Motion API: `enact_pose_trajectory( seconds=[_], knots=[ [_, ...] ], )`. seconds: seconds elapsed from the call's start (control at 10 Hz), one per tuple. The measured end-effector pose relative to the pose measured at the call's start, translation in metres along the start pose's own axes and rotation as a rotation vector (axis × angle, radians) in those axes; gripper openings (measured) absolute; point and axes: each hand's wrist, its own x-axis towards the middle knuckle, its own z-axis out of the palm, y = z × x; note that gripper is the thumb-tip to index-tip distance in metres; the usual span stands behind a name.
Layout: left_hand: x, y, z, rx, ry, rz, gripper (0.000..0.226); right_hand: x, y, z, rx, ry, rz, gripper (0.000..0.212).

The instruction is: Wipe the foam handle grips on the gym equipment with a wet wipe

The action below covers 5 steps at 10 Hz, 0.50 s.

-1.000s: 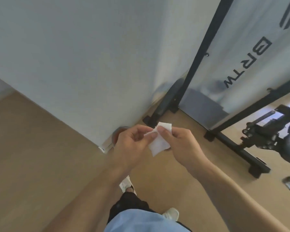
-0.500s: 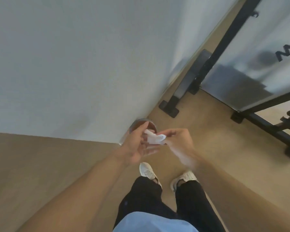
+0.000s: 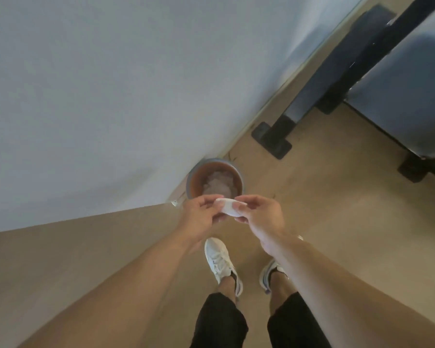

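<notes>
Now both hands, left hand (image 3: 201, 217) and right hand (image 3: 260, 215), pinch wet wipe (image 3: 228, 206) above bin (image 3: 239, 177).

White folded wet wipe (image 3: 228, 209). Round bin (image 3: 214, 181): reddish-brown inside, grey rim, pale crumpled wipes in it. Plain pale grey-blue wall (image 3: 111, 96). Tan floor (image 3: 337, 197). Black metal equipment frame (image 3: 276, 139). White lace-up sneakers (image 3: 217, 259), black trousers (image 3: 219, 322).

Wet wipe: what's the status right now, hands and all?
Both hands, left hand and right hand, pinch the wipe. Wipe folded, held over a small bin by the wall. No foam grips in view.
</notes>
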Motion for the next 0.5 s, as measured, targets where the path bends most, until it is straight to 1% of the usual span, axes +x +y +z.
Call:
enact_pose_trajectory(
  seconds=[0.1, 0.2, 0.3, 0.4, 0.5],
  knots=[
    [0.036, -0.021, 0.002, 0.063, 0.032, -0.011, 0.042, 0.059, 0.029, 0.007, -0.051, 0.091, 0.032, 0.008],
    [0.06, -0.034, -0.003, 0.079, 0.013, -0.054, 0.056, 0.112, 0.058, 0.018, -0.126, 0.177, 0.087, 0.017],
    [0.076, -0.049, -0.016, 0.073, 0.016, -0.08, 0.06, 0.153, 0.084, 0.034, -0.036, 0.202, 0.145, 0.017],
    [0.083, -0.058, -0.026, 0.056, 0.044, -0.086, 0.053, 0.171, 0.09, 0.048, 0.077, 0.159, 0.239, 0.016],
    [0.082, -0.062, -0.032, 0.054, 0.068, -0.097, 0.046, 0.174, 0.092, 0.059, 0.095, 0.134, 0.306, 0.019]
  ],
)
